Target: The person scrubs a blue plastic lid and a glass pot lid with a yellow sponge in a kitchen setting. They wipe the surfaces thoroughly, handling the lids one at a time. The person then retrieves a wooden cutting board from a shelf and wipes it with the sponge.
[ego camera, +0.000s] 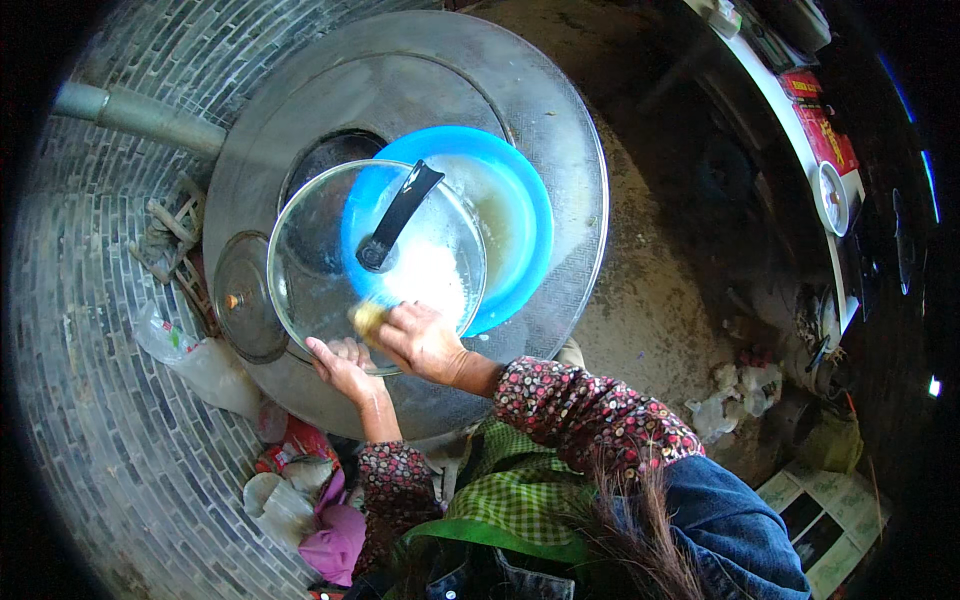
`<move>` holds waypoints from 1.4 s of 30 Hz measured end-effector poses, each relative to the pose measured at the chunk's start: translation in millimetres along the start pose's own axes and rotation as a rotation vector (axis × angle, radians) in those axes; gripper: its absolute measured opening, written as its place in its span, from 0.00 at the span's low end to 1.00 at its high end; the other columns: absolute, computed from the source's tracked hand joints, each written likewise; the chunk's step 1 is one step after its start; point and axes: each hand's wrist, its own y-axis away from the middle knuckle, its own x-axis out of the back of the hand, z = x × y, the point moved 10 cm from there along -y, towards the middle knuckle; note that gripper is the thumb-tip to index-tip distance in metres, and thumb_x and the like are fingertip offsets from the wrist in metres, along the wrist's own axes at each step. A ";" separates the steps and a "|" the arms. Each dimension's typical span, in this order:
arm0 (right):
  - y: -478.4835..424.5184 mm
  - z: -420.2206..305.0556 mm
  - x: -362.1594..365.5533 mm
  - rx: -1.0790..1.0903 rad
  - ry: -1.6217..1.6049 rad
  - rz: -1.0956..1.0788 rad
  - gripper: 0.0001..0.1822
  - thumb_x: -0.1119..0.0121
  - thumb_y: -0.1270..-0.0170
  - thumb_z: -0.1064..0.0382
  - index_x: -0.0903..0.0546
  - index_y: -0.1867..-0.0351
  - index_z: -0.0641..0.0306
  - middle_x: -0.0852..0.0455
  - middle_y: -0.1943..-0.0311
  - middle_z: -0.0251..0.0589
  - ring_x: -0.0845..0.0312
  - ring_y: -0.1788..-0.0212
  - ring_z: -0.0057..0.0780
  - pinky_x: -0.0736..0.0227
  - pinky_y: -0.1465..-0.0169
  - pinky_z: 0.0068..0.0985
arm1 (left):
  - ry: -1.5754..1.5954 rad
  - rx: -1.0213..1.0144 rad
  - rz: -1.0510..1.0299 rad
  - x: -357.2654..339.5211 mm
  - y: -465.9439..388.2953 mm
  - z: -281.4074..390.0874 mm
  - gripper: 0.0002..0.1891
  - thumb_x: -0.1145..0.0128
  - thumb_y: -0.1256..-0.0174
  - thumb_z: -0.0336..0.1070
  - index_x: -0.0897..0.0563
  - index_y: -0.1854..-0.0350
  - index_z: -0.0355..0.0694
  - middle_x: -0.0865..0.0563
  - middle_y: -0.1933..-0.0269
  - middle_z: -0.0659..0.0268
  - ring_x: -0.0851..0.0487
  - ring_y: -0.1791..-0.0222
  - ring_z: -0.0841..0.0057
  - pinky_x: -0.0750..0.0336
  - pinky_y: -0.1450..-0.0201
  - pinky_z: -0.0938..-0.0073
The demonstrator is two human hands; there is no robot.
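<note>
My left hand grips the near rim of a round glass pot lid, with some fingers seen through the glass. The lid is tilted over the left part of a blue plastic basin and has a black upright handle. Cloudy water lies in the basin. Against the lid's lower part, my right hand holds a blurred yellowish scrubbing pad or sponge. The basin stands on a round grey metal stove top.
At the stove's left lies a small round cover with a knob. A metal pipe runs to the brick wall. Plastic bags and pink cloth are at lower left. A white-edged counter with a bowl stands far right.
</note>
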 end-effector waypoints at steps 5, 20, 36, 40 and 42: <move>19.6 -22.1 1.4 0.435 -0.101 -0.248 0.12 0.43 0.55 0.61 0.17 0.65 0.47 0.27 0.69 0.27 0.31 0.61 0.25 0.36 0.60 0.26 | 0.004 0.017 -0.002 -5.0 -4.3 -2.5 0.21 0.53 0.27 0.51 0.42 0.77 0.47 0.44 0.84 0.77 0.47 0.87 0.87 0.51 0.85 0.80; 35.0 -12.0 -33.1 0.336 -0.038 -0.344 0.13 0.41 0.57 0.63 0.18 0.66 0.51 0.22 0.64 0.29 0.27 0.61 0.27 0.28 0.59 0.26 | 0.069 0.106 -0.141 1.5 -27.3 -24.8 0.23 0.55 0.27 0.54 0.44 0.78 0.48 0.46 0.84 0.77 0.46 0.88 0.87 0.52 0.88 0.82; -1.7 179.6 31.4 0.089 0.309 -0.477 0.10 0.41 0.47 0.64 0.17 0.63 0.46 0.20 0.61 0.33 0.24 0.56 0.36 0.30 0.51 0.34 | 0.014 0.125 -0.291 -14.5 -56.5 0.9 0.24 0.55 0.28 0.55 0.43 0.81 0.49 0.46 0.85 0.77 0.47 0.88 0.87 0.53 0.88 0.83; -11.5 226.0 41.5 -0.297 0.733 -0.327 0.22 0.46 0.45 0.67 0.25 0.45 0.61 0.26 0.51 0.50 0.31 0.49 0.46 0.33 0.45 0.38 | -0.042 0.140 -0.214 -11.7 -53.1 0.8 0.22 0.54 0.28 0.54 0.41 0.78 0.49 0.46 0.85 0.77 0.48 0.89 0.87 0.54 0.88 0.83; 8.3 235.0 10.1 -0.334 0.695 -0.497 0.25 0.46 0.44 0.66 0.29 0.42 0.63 0.32 0.46 0.55 0.31 0.46 0.52 0.33 0.43 0.42 | -0.023 0.153 -0.188 -1.1 -54.1 -3.8 0.22 0.53 0.28 0.53 0.41 0.78 0.49 0.46 0.85 0.78 0.48 0.89 0.87 0.54 0.88 0.83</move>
